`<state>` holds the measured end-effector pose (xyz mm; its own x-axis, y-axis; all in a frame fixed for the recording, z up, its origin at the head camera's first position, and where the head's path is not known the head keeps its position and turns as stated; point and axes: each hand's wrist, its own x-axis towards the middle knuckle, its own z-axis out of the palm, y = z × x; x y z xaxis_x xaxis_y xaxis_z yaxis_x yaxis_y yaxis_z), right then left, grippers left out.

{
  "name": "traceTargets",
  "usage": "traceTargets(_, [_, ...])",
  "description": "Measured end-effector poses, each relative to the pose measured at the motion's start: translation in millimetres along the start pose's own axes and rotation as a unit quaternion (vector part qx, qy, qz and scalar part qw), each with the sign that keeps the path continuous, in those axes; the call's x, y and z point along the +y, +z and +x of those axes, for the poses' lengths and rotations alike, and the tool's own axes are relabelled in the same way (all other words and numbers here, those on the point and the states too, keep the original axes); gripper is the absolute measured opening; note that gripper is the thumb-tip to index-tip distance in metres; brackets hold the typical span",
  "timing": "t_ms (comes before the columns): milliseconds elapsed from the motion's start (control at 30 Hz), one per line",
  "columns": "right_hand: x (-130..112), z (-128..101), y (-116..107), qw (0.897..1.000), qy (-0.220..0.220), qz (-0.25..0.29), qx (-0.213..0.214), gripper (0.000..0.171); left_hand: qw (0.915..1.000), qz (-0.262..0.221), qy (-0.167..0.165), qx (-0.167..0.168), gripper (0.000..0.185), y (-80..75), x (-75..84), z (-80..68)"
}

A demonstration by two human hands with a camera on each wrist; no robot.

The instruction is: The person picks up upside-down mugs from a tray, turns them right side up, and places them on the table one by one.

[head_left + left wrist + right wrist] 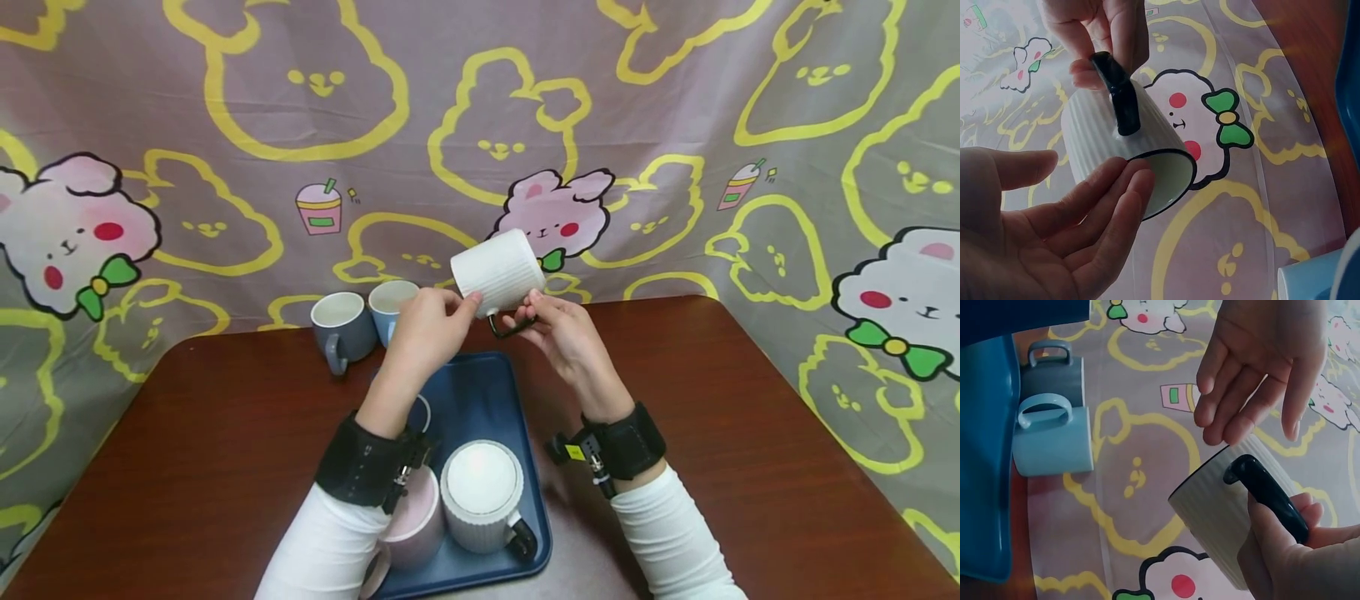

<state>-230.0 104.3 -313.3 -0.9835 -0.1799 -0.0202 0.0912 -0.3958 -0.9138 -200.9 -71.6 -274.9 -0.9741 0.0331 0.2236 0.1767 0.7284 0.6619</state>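
Right hand (566, 337) pinches the black handle (510, 327) of the white mug (498, 271), held tilted above the tray's (480, 392) far end; left hand (427, 325), fingers straight, steadies its rim. Probably ceramic: stiff, breakable, ribbed wall gives purchase.

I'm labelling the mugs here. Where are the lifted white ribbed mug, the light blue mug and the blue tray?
white ribbed mug (498, 271), head view, ribbed side wall.
light blue mug (1054, 447), right wrist view, side wall.
blue tray (480, 400), head view, bare floor.
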Motion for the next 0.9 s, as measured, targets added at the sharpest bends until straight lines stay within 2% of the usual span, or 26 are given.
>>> traceTargets(267, [1.9,-4.5,4.2,1.0,-0.024,0.007,-0.012,0.022,0.9998,0.003,-0.009,-0.017,0.042,3.1,-0.5,1.2])
traceTargets(467, [2.2,-5.0,6.5,1.0,-0.025,0.012,-0.007,0.022,0.9996,0.001,-0.009,-0.026,0.046,5.9,-2.0,3.2])
traceTargets(900, [1.9,-6.7,15.6,0.999,-0.038,0.025,0.001,0.021,0.9977,-0.057,-0.032,-0.019,0.047,10.8,1.7,7.3])
